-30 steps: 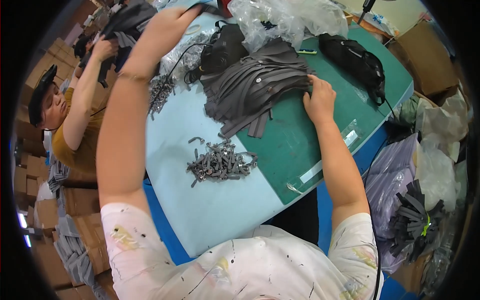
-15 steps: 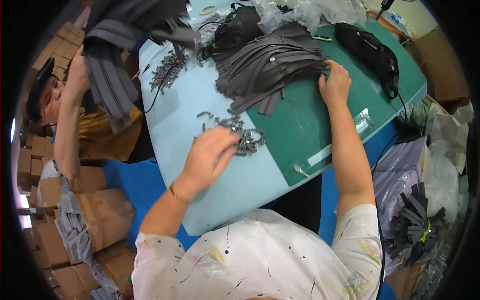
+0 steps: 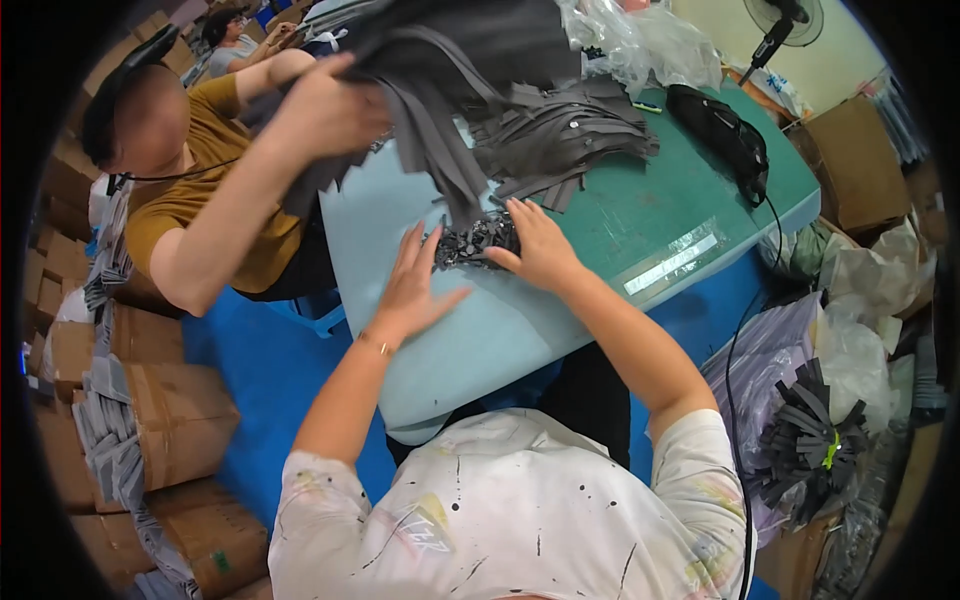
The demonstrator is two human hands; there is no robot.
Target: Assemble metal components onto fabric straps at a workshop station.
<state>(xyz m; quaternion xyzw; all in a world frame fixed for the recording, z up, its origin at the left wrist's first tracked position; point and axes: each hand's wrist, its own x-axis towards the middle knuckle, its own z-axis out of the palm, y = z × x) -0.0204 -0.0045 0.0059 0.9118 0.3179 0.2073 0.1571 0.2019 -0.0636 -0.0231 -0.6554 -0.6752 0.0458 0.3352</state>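
Observation:
A heap of small grey zipper sliders with pulls (image 3: 472, 244) lies on the pale blue part of the table. My left hand (image 3: 412, 285) is at the heap's left edge, fingers stretched out and holding nothing. On the opposite side, my right hand (image 3: 540, 248) rests against the heap with its fingers apart. Dark grey zipper strips (image 3: 585, 135) lie layered just beyond it. A co-worker's hand (image 3: 340, 108) is beside a large bundle of dark grey strips (image 3: 430, 120), whose tails hang over the table near the heap; the grip is blurred.
A green mat (image 3: 640, 215) covers the table's right side, with a black pouch (image 3: 722, 140) and its cord. Clear plastic bags (image 3: 640, 40) stand at the back. The co-worker (image 3: 215, 200) sits at the left, near cardboard boxes (image 3: 175, 420). Bundled strips (image 3: 815, 440) lie at the right.
My right hand has left the layered strips and come to the sliders' right side. My left hand has shifted to their left edge. The co-worker's bundle has swung right, over the table.

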